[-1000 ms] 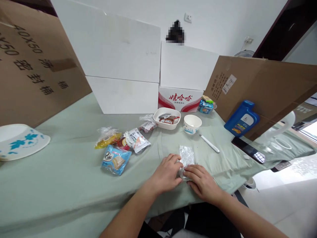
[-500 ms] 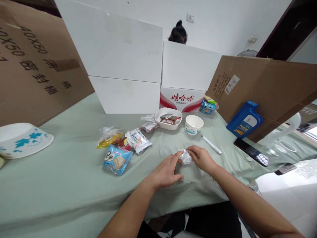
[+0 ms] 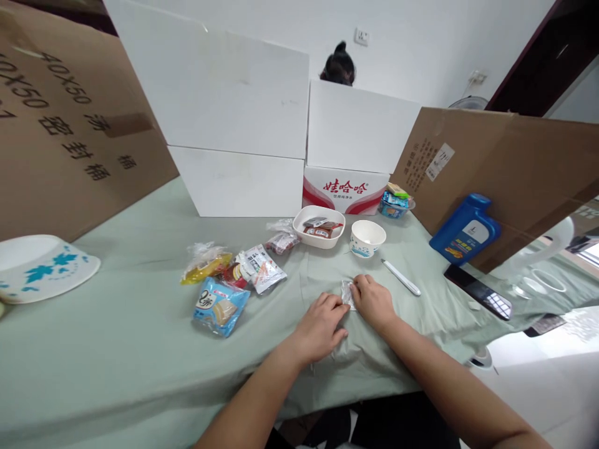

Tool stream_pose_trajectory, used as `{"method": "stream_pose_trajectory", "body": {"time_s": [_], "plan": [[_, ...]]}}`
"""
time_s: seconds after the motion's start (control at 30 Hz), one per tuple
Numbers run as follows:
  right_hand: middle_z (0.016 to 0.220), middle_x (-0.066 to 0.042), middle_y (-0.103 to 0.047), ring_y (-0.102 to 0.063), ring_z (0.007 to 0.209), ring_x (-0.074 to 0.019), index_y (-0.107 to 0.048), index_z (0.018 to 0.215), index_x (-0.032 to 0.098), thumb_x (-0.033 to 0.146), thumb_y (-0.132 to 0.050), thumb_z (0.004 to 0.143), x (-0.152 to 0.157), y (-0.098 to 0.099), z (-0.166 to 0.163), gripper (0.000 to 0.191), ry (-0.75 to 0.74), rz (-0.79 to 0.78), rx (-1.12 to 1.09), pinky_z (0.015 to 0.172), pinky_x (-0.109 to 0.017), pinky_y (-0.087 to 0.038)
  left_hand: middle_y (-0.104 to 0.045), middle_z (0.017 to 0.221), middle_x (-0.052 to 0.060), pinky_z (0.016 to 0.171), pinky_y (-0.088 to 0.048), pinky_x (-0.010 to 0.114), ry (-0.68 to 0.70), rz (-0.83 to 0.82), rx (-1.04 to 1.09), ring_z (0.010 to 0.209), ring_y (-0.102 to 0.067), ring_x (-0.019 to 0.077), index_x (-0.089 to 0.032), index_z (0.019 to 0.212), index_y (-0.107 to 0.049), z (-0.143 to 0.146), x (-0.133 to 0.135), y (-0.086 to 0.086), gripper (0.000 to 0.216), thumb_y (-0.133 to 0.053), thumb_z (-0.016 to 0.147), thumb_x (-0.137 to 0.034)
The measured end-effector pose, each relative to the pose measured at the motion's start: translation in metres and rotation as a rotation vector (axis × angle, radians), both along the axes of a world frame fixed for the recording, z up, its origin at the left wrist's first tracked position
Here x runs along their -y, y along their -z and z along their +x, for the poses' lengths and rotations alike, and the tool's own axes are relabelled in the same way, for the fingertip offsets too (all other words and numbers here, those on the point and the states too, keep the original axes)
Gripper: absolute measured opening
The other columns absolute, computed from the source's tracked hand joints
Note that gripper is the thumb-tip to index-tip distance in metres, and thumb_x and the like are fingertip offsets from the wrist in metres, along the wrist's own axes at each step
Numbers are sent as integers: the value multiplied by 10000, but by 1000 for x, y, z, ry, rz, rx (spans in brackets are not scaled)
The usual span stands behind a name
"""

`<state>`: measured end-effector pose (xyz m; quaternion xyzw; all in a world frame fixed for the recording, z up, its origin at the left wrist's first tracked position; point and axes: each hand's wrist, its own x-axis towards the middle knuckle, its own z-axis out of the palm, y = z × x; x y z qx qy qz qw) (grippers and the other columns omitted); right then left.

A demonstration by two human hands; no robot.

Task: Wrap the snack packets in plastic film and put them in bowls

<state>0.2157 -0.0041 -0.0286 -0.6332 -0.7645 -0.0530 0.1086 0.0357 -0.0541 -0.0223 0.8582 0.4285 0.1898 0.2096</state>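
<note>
A small clear plastic bag is on the tablecloth, mostly covered by my fingers. My left hand presses bent fingertips on its left edge, the thumb held apart below. From the other side, my right hand has its fingers curled over the bag's right part. What the bag contains, if anything, I cannot make out. Just behind the hands stands a white paper cup. To the right of it lies a white pen-shaped tool.
Left of my hands lie a blue snack packet, a white packet and a yellow one. A white dish holds small packets. At right are a blue bottle and a phone. White boxes wall the back; a person sits behind.
The plastic bag, puffed up between my fingertips before, now lies flatter under them. Both hands have lowered onto the cloth, and the left one's fingers have curled in.
</note>
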Motion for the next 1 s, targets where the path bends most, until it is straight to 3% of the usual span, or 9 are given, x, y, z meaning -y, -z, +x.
{"method": "stream_pose_trajectory", "body": {"time_s": [0.17, 0.3, 0.43, 0.53, 0.6, 0.7, 0.77, 0.9, 1.0], "plan": [[1030, -115, -624, -553, 997, -255, -635, 1015, 190, 247, -511, 917, 8, -8, 14, 168, -305, 305, -204, 900, -421, -448, -545, 1146, 74, 985, -408, 420, -36, 25, -34, 1111, -455, 263, -221, 1206, -572, 2, 3, 2, 396, -630, 820, -291], [1155, -101, -635, -551, 1098, -241, -628, 1113, 215, 96, -489, 876, 22, 2, 9, 299, -522, 179, -207, 946, -447, -468, -553, 1132, 71, 999, -398, 425, -42, 24, -20, 1113, -455, 264, -213, 1145, -596, 1, 3, -1, 334, -624, 818, -273], [1148, -88, -668, -580, 1077, -231, -653, 1105, 211, 66, -487, 865, 21, 11, 7, 326, -525, 103, -171, 931, -424, -496, -572, 1108, 65, 991, -403, 409, -36, 18, -11, 1105, -464, 256, -206, 1056, -621, 0, 2, -4, 238, -616, 822, -243], [1028, -67, -709, -630, 963, -202, -677, 1039, 208, 62, -458, 865, 2, -1, 19, 316, -560, 100, -228, 859, -360, -528, -566, 1106, 61, 988, -405, 392, -36, 19, -10, 1109, -462, 247, -205, 1060, -622, -1, 3, -3, 236, -623, 826, -239], [1019, -73, -709, -642, 961, -201, -671, 1048, 203, 107, -436, 888, -22, -21, 29, 299, -510, 190, -285, 859, -355, -522, -561, 1106, 56, 984, -406, 382, -35, 27, -6, 1108, -460, 241, -208, 1058, -622, -2, 2, -1, 237, -636, 825, -249], [1137, -106, -671, -597, 1082, -225, -649, 1109, 187, 201, -396, 933, -67, -59, 38, 309, -290, 335, -282, 938, -377, -465, -562, 1104, 57, 972, -408, 379, -33, 28, -14, 1096, -461, 241, -205, 1041, -624, 0, 1, 0, 230, -651, 821, -265], [1208, -117, -642, -559, 1139, -237, -644, 1129, 178, 236, -372, 949, -96, -77, 36, 331, -155, 261, -206, 958, -375, -434, -566, 1102, 61, 965, -411, 383, -37, 24, -18, 1088, -463, 244, -204, 1039, -624, 1, 0, 1, 234, -656, 818, -276], [782, -86, -718, -651, 786, -228, -709, 772, 192, 392, -513, 899, -138, -87, 24, 308, -120, 75, -135, 722, -308, -488, -571, 1101, 59, 950, -422, 380, -41, 37, 3, 1077, -469, 243, -212, 1034, -622, 1, 0, 3, 239, -658, 813, -296], [633, -84, -669, -642, 700, -225, -682, 667, 188, 465, -425, 934, -152, -90, 11, 463, -96, 57, -129, 673, -308, -470, -573, 1114, 58, 951, -420, 377, -33, 54, 13, 1088, -468, 243, -215, 1027, -616, 0, 0, 6, 237, -656, 813, -308]]}}
